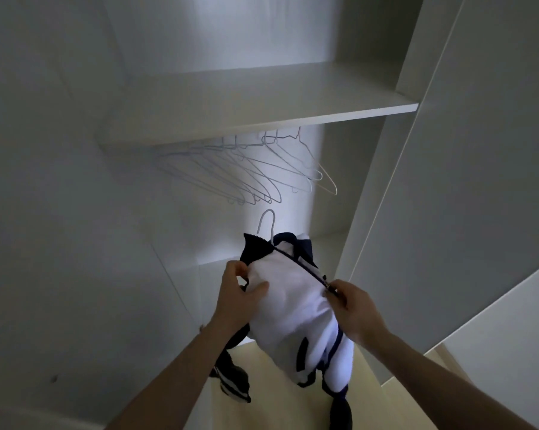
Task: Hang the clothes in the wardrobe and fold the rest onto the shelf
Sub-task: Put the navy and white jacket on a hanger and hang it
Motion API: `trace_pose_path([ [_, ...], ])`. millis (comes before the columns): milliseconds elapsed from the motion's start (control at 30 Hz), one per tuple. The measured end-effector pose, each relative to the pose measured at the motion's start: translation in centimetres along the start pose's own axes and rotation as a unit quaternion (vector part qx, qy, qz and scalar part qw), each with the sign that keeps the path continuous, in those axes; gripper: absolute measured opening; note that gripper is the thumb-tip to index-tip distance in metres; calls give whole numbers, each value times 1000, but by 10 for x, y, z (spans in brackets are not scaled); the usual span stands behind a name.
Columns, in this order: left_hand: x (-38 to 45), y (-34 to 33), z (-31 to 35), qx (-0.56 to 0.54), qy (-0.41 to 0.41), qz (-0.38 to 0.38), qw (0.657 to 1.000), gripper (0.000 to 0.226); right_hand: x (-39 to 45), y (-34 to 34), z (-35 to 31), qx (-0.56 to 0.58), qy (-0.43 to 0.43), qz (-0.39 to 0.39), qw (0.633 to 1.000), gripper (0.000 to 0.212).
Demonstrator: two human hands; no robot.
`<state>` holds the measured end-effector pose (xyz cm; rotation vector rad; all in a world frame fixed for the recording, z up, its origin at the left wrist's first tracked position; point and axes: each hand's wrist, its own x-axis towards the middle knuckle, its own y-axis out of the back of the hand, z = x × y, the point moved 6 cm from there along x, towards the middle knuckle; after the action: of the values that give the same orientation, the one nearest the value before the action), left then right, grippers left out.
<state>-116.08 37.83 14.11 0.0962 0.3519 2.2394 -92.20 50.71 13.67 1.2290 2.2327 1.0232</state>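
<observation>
My left hand (241, 288) grips the jacket (293, 308); right hand (347, 305) pinches its zipper (328, 285). I should zip steadily, keeping the hanger (268, 223) centred.

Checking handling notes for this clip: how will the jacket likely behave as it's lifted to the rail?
Probably floppy: the jacket sags below both hands, sleeves dangling. Likely light, since the thin wire hanger carries it. It may slip off while unzipped.
</observation>
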Motion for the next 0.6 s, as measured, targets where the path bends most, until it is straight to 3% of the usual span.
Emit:
trace_pose_path([
  [133, -18, -26, -7, 6, -33, -16, 999, 19, -15, -15, 2, 1, 30, -10, 1000, 23],
  [233, -27, -41, 4, 13, -57, -36, 998, 20, -22, -15, -7, 82, 47, 24, 995, 17],
  [333, -34, -50, 17, 89, -118, -29, 989, 19, -21, -7, -19, 193, 14, 71, 979, 10],
  [467, -44, -63, 29, 203, -164, -59, 963, 38, -10, 7, -37, 228, 35, 76, 970, 21],
  [600, -37, -66, 39, 254, -163, -51, 952, 55, 4, 18, -54, 202, 41, 55, 977, 14],
])
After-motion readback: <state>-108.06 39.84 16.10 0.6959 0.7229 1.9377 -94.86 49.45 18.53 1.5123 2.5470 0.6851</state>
